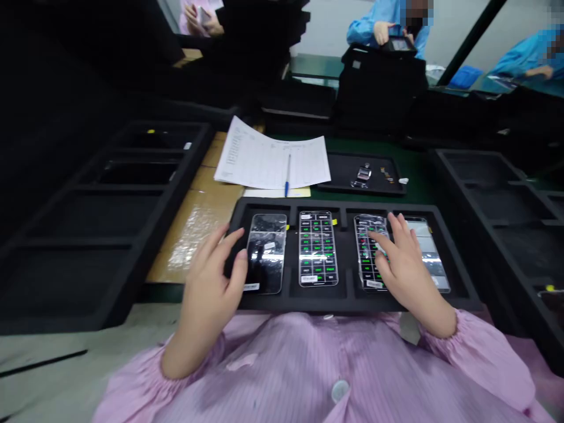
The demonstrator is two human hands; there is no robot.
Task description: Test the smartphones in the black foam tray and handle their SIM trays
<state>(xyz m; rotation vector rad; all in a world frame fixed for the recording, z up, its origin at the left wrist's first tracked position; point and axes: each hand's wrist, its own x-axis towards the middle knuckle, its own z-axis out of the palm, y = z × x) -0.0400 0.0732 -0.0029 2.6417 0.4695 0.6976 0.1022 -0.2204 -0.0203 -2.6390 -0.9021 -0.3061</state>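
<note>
A black foam tray (317, 302) lies before me with smartphones in its compartments. At its left end is a dark-screened phone (267, 264); my left hand (211, 282) rests beside it, fingers spread, holding nothing. Beside that phone lies a lit phone (318, 247) showing a grid of green text. My right hand (400, 264) is over another phone (368, 258) with a similar grid, its index finger at the screen; whether it touches I cannot tell. The rightmost phone (434, 258) has a pale screen and is partly hidden by that hand.
Printed sheets (264, 158) with a blue pen (287, 176) lie behind the tray, near a shallow black tray (341, 170) of small parts. Larger black trays flank me on the left (88, 223) and right (484, 194). Co-workers (370, 26) handle devices beyond stacked trays.
</note>
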